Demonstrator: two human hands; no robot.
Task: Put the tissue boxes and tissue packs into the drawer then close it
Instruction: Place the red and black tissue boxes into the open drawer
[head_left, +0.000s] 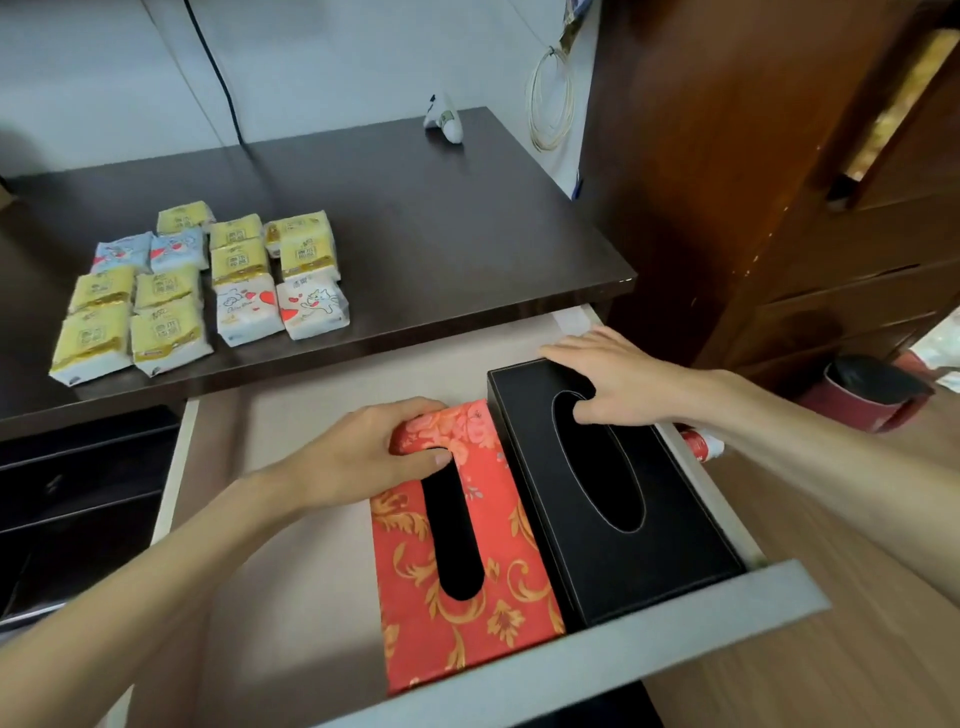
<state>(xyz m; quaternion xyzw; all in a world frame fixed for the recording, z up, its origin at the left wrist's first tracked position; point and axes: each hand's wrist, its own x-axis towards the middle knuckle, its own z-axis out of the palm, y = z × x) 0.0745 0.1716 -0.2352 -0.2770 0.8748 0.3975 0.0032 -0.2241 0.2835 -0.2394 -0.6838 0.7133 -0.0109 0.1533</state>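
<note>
The pale drawer (545, 670) is pulled out below the dark desk. Two tissue boxes lie side by side in its right half. The red floral box (498, 587) is on the left, and my left hand (374, 452) grips its far end with the thumb at the slot. The black leather box (670, 561) sits against the drawer's right wall. My right hand (618, 384) holds its far end, thumb in the oval opening. Several tissue packs (202, 286), yellow, blue and white, lie in rows on the desk top (415, 218).
A small white object (444, 119) stands at the back of the desk. A brown wooden cabinet (779, 182) rises on the right, with a red bin (872, 395) on the floor beside it. Dark closed drawers (78, 493) are on the left.
</note>
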